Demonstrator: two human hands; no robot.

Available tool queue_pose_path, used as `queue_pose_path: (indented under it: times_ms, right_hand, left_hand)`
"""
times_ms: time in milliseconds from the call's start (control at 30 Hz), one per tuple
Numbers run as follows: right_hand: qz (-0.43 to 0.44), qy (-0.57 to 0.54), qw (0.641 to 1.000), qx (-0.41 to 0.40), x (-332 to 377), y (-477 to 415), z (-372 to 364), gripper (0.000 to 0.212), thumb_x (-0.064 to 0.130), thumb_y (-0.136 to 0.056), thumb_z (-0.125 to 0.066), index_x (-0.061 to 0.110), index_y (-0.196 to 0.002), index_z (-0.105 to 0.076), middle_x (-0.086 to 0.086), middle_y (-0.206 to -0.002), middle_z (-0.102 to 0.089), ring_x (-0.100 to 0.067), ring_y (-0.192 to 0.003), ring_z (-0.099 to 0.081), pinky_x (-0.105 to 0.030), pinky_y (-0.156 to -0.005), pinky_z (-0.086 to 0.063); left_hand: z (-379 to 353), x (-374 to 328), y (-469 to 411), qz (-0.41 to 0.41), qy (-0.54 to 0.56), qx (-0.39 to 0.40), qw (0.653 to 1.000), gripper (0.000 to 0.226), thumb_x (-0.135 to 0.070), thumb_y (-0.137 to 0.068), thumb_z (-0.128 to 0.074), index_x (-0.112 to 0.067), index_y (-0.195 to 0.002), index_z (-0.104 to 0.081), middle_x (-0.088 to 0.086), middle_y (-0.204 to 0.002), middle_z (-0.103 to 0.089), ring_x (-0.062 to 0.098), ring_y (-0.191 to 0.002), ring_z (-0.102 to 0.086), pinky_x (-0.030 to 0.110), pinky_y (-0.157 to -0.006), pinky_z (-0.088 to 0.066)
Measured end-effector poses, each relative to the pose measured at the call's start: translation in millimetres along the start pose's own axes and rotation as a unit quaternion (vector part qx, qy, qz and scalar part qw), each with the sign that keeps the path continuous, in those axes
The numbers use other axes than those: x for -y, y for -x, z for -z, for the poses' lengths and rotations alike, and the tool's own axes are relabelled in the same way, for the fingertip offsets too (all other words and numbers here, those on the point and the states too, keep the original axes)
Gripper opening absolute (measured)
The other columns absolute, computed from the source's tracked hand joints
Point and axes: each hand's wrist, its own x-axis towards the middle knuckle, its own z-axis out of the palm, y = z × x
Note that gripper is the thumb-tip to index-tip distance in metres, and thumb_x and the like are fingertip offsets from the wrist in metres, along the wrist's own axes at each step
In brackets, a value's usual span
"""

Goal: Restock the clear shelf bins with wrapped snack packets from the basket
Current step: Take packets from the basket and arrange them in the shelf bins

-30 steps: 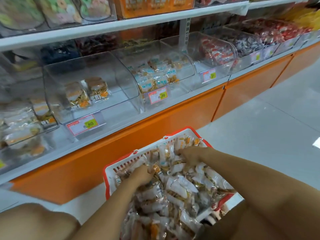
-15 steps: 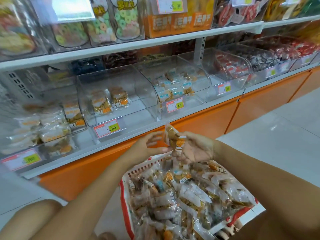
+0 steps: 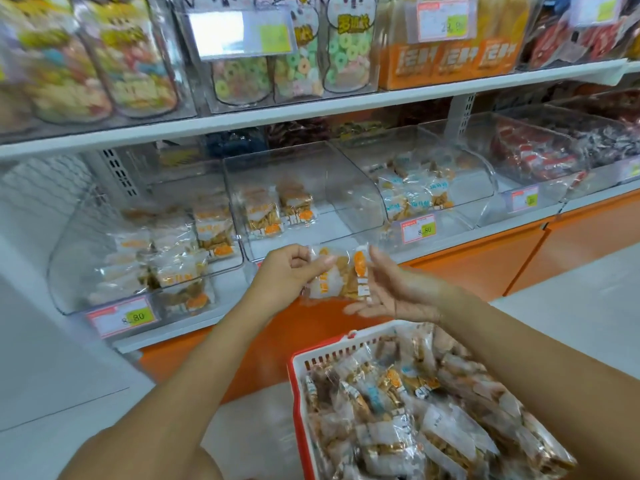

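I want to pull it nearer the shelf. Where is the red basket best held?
Probably grip the red basket by its left rim, coming from the left: the rim is bare there, while heaped packets and the right arm cover the right side.

Red basket [image 3: 295, 375] sits near right, heaped with clear-wrapped snack packets [image 3: 398, 410]. Two orange-label packets [image 3: 341, 275] are held up just in front of the mostly empty bin [image 3: 346, 202].

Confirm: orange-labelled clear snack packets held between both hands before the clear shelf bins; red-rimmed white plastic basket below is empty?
Not empty: the head view shows the red-rimmed white plastic basket heaped with wrapped packets. The rest stands: left hand pinches and right hand supports the orange-labelled clear snack packets before the clear shelf bins.
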Motion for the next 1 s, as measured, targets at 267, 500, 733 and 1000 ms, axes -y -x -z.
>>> queue_pose_path:
  times_ms: [267,500,733,1000]
  right_hand:
    - [0.052,0.085,0.984,-0.149,15,-15,-42,0.041,0.034,-0.086,-0.056,0.008,-0.116,-0.061,-0.018,-0.111,-0.069,-0.028,-0.092,-0.071,-0.035,-0.077,-0.06]
    - [0.055,0.522,0.842,-0.127,72,-25,-70,0.035,0.032,-0.068,-0.078,0.024,-0.101,-0.069,0.003,-0.081,-0.073,-0.008,-0.079,-0.067,-0.022,-0.08,-0.048]
    - [0.073,0.483,0.853,-0.183,109,-94,-51,0.035,0.042,-0.07,-0.08,0.014,-0.091,-0.074,-0.015,-0.099,-0.07,-0.025,-0.082,-0.052,-0.032,-0.074,-0.044]
    - [0.002,0.42,0.854,-0.306,90,-200,-1,0.022,0.001,-0.081,-0.072,0.006,-0.1,-0.064,-0.009,-0.09,-0.063,-0.018,-0.083,-0.057,-0.032,-0.077,-0.053]
  left_hand:
    - [35,-1,13,0.02,0.174,-0.023,0.984,0.016,-0.022,-0.089,-0.063,-0.007,-0.087,-0.058,-0.001,-0.062,-0.06,0.004,-0.047,-0.052,0.014,-0.047,-0.043]
    - [66,-8,8,-0.067,0.074,-0.066,0.993,0.011,-0.011,-0.077,-0.076,-0.007,-0.079,-0.065,0.002,-0.062,-0.066,0.008,-0.054,-0.06,0.019,-0.051,-0.049]
    - [90,2,-22,-0.048,0.029,-0.254,0.966,0.02,-0.027,-0.094,-0.058,-0.015,-0.106,-0.067,-0.003,-0.096,-0.07,0.012,-0.09,-0.064,0.021,-0.076,-0.051]
    - [100,28,-36,-0.014,-0.154,-0.22,0.963,0.032,-0.013,-0.095,-0.051,-0.01,-0.126,-0.061,0.003,-0.117,-0.066,0.005,-0.093,-0.057,0.009,-0.079,-0.039]
